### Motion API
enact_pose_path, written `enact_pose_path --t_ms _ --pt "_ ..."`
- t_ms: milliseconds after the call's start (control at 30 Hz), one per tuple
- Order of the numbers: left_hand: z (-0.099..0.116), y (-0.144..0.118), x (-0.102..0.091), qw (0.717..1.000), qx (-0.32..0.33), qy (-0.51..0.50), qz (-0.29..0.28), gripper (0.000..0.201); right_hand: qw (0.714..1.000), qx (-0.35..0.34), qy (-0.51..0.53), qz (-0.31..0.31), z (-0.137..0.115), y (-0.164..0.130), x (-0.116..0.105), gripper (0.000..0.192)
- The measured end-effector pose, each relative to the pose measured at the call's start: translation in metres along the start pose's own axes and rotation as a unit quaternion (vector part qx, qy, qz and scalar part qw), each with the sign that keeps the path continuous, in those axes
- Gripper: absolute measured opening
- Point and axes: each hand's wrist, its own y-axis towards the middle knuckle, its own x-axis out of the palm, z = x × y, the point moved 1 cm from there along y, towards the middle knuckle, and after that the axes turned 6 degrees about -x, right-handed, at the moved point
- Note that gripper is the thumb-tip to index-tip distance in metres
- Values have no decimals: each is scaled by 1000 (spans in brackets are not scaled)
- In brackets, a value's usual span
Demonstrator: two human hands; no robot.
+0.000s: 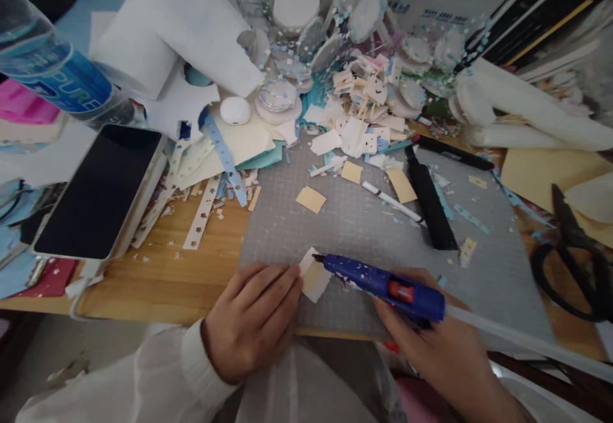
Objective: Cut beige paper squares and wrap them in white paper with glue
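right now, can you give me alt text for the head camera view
A right hand aims a blue glue gun at a small cream and white paper piece that the left hand holds flat on a grey cutting mat. Paper scraps, a dark-screened tablet and black scissors lie around on the wooden table.

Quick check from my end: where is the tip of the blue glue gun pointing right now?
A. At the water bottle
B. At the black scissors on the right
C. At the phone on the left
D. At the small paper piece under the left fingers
D: the glue gun, held in the right hand, has its tip at the edge of the small paper piece that the left hand pins to the grey cutting mat.
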Motion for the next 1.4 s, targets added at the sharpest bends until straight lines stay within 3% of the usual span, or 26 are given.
enact_pose_path --t_ms 400,600,1067,1400 --pt "-3 -4 2 1000 -7 -8 -3 28 999 -13 -16 -42 4 0 -4 14" --pt "-2 -4 2 1000 -11 -9 1 28 1000 -15 -23 -10 3 3 -4 15" --pt "-3 -7 4 1000 -15 -3 4 30 999 -8 -38 -16 7 0 -9 16" --pt "-2 -7 6 1000 -27 -11 12 28 992 -66 -90 -55 20 -16 -22 18"
